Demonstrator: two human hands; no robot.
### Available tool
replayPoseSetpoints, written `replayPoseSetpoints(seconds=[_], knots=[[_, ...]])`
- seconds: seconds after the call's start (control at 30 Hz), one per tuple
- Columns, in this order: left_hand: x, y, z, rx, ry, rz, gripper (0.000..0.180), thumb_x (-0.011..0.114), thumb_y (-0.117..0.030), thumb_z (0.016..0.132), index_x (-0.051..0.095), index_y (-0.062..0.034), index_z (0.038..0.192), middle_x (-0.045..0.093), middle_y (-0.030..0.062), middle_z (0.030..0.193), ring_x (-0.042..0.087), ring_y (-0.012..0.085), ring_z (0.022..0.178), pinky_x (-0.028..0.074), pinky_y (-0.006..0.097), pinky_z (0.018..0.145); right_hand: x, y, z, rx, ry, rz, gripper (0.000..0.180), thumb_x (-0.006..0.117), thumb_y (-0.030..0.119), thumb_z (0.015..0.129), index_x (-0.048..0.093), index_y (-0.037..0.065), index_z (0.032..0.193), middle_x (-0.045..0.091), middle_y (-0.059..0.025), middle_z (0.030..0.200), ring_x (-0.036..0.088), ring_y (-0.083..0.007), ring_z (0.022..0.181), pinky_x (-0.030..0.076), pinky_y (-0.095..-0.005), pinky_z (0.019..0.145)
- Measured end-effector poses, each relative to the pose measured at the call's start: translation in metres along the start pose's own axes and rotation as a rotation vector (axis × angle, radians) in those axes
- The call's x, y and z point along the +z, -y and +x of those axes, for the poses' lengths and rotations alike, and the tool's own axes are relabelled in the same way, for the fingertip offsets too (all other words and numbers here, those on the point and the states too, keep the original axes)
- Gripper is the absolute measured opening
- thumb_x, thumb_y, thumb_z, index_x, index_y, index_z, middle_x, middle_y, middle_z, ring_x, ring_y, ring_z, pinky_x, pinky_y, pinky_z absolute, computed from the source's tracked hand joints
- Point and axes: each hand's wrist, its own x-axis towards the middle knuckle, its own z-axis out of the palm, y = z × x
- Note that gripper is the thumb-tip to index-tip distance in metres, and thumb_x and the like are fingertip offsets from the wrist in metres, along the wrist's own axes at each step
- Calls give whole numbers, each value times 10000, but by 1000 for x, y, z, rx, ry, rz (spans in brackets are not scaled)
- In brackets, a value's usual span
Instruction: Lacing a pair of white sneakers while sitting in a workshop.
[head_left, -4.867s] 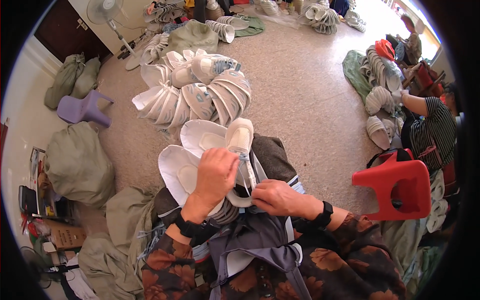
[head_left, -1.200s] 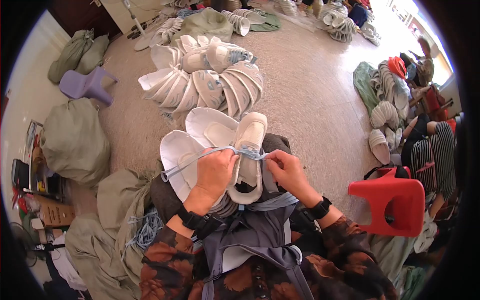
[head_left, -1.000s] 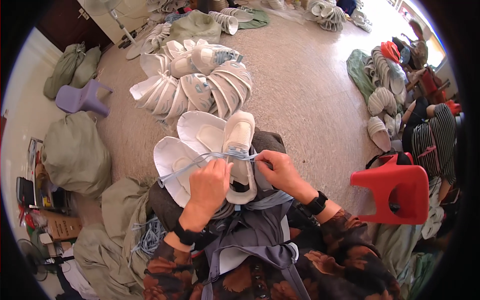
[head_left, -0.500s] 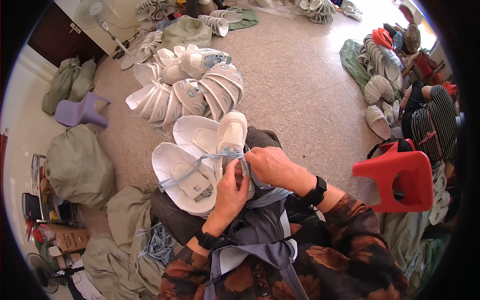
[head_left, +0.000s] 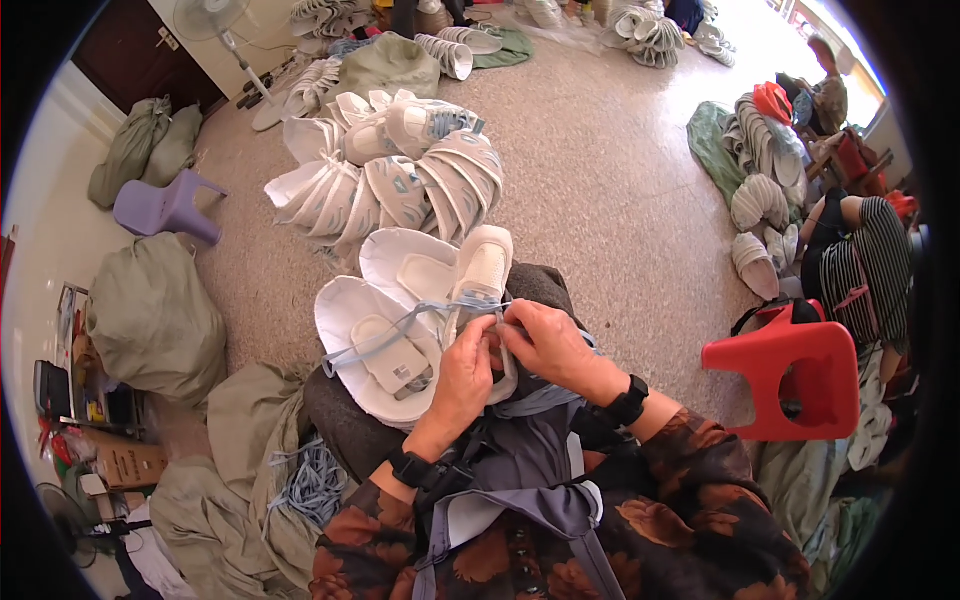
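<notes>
On my lap lies a white-and-beige shoe upper (head_left: 487,262), toe pointing away from me. A light blue shoelace (head_left: 385,345) is threaded across its front, one long end trailing left. My left hand (head_left: 464,368) is closed on the near left edge of the upper, with its fingertips partly hidden. Against the right edge, my right hand (head_left: 545,342) pinches a thin stretch of the lace beside the eyelets. Two more white uppers sit to the left, a nearer one (head_left: 345,310) and a farther one (head_left: 395,250), with their insides showing.
Beyond my knees, a curved pile of shoe uppers (head_left: 400,185) covers the floor. A purple stool (head_left: 165,208) and stuffed sacks (head_left: 155,315) stand left. Loose blue laces (head_left: 312,485) lie on cloth by my left leg. A red stool (head_left: 790,375) and a seated person (head_left: 865,265) are at right.
My right hand has come closer to my left hand and the shoe upper's edge, still pinching the lace. The left hand keeps its hold. The whole view has shifted slightly.
</notes>
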Motion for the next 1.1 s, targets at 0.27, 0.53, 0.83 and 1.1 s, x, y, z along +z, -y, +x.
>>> replayPoseSetpoints(seconds=[0.27,0.53,0.83,1.1], knots=[[7,11,7,172,-118,523,155,488,-79,1032,616,-10,1085,659,68,742,665,166,685,533,331,652,0,10,0,-17,72,-223,220,654,168,845,560,16,973,636,-201,873,641,-421,775,506,-500,661],[-128,-22,-37,-198,-239,-813,189,503,-190,1046,608,-50,975,615,50,765,629,166,708,573,390,789,-7,11,3,-23,-12,-182,221,689,104,819,550,18,968,596,-168,945,612,-369,890,496,-446,743],[-97,-27,-32,241,-287,638,251,708,-87,834,651,-65,1078,602,130,1073,582,324,1062,455,430,966,-7,-1,11,-183,-92,-214,83,674,96,846,633,46,899,620,-99,991,580,-315,997,423,-420,891],[-46,-12,16,557,-83,985,188,719,-115,780,666,-86,957,582,72,999,565,258,1038,325,548,1101,1,23,-1,-198,2,-242,108,684,111,832,601,55,873,577,-105,950,552,-316,939,416,-432,838]])
